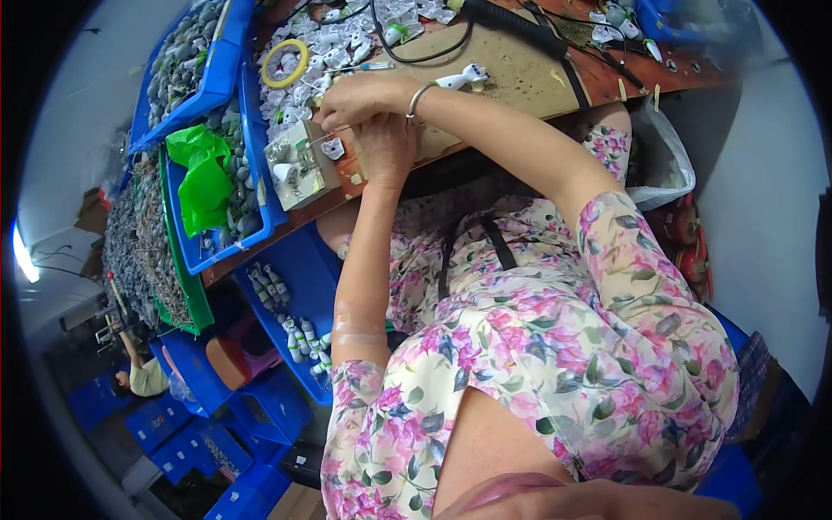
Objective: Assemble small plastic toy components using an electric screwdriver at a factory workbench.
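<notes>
My two hands meet over the near left part of the workbench. My right hand (368,97), with a bangle at its wrist, lies across the top, its fingers bent down and closed on something too small to make out. Beneath it is my left hand (386,152), whose fingers are mostly hidden. A small white plastic part (332,149) lies just beside them, near a pale open box (321,180) of small metal pieces. Beyond my right hand lies a screwdriver (374,66) with a clear blue handle. A white part with a green band (464,78) rests on the brown board (529,87).
White plastic parts (347,35) are heaped at the back, with a yellow tape ring (265,71) on them. Blue bins (260,165) of grey parts stand left, one holding a green bag (201,178). A black-handled tool (511,26) and cables lie behind. A white bag (672,173) hangs right.
</notes>
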`<state>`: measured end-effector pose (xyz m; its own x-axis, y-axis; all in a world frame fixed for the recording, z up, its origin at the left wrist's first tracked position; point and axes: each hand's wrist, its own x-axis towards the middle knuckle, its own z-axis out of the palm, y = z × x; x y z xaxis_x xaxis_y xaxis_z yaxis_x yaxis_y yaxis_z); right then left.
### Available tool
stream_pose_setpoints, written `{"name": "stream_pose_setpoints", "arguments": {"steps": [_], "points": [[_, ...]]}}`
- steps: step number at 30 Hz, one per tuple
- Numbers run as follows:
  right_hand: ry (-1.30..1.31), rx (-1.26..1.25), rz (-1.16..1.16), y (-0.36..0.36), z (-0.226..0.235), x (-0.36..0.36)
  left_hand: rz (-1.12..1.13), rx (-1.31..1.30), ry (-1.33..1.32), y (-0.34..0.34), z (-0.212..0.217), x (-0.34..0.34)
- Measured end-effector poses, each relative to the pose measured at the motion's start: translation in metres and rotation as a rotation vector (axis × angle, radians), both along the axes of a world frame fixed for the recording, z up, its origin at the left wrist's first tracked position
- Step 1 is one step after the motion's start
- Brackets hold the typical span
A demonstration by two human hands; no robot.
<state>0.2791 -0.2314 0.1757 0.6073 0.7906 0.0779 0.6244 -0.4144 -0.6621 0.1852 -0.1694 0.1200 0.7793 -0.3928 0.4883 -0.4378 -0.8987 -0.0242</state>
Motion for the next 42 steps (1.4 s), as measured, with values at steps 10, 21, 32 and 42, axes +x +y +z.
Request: {"name": "stream_pose_setpoints", "arguments": {"steps": [10, 21, 32, 42], "points": [[0.163, -0.090, 0.052, 0.055, -0.015, -0.009, 0.070, 0.388, 0.200, 0.012, -0.039, 0.002], [0.223, 0.036, 0.091, 0.043, -0.026, 0.019, -0.025, -0.121, 0.114, -0.004, -0.007, -0.001], [-0.555, -0.014, -0.184, -0.109, -0.032, -0.051, -0.111, -0.353, 0.091, 0.028, 0.006, -0.009], [-0.274, 0.337, -0.265, -0.129, -0.009, -0.022, -0.168, -0.359, -0.128, 0.011, 0.054, 0.016]]}}
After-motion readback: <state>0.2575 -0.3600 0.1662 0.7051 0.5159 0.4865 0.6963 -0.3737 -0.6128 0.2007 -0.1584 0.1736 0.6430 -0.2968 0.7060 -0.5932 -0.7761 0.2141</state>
